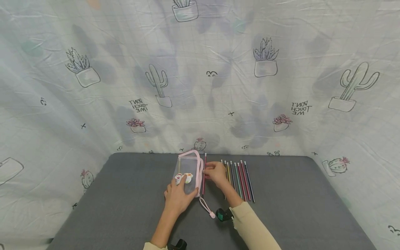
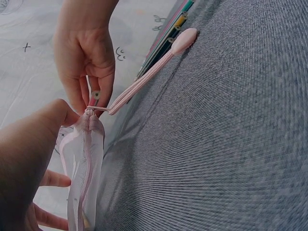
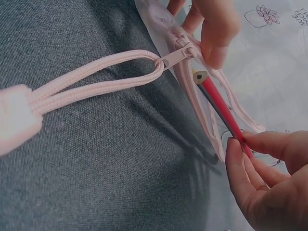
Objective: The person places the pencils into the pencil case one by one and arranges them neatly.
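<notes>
A clear mesh pencil case (image 1: 189,187) with pink zip trim lies on the table, its zipped side open to the right. My left hand (image 1: 178,198) holds its near end, thumb at the zip edge (image 3: 185,72) and fingers spread over the mesh. Between the thumb and fingers of my right hand (image 1: 216,172) is a red-and-black striped pencil (image 3: 224,108) with a white tip at its far end. Its unsharpened near end sits at the open zip mouth. A yellowish pencil (image 1: 179,165) shows through the mesh. From the zip slider hangs a pink cord pull (image 2: 144,77).
Right of my right hand, several pencils (image 1: 240,178) lie side by side, partly hidden by the forearm. The grey table (image 1: 293,201) meets a cactus-printed cloth (image 1: 218,93) at the back. Black wrist straps (image 1: 223,214) sit near both sleeves.
</notes>
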Tool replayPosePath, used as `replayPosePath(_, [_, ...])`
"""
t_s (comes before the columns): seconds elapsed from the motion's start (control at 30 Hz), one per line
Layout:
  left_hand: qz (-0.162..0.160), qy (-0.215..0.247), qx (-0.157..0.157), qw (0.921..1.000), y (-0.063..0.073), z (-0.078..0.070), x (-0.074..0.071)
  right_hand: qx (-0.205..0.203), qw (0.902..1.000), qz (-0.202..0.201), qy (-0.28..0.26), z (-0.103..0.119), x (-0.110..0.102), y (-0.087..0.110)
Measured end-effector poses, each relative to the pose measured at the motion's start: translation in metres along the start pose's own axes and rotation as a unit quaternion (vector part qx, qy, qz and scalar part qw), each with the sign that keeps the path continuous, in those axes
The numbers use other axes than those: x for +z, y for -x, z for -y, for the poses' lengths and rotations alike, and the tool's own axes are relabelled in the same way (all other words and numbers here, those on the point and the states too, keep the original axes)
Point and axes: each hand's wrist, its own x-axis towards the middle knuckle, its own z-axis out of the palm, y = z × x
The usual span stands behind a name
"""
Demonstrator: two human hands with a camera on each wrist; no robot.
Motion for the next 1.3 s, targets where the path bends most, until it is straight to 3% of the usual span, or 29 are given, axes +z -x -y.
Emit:
replayPosePath(0.4, [-0.003,0.005,0.007,1.0000,0.000,0.002,0.001,0.023,0.9987,-0.025,-0.038,-0.002,0.006,-0.005])
replayPosePath(0.77, [-0.005,0.002,0.013,0.9999,0.000,0.003,0.000,0.016,0.9916,-0.039,-0.122,-0.008,0.021,-0.003])
replayPosePath(1.3, [-0.003,0.008,0.011,0.9999,0.001,0.002,-0.002,0.002,0.9964,-0.010,-0.085,-0.007,0.031,0.002])
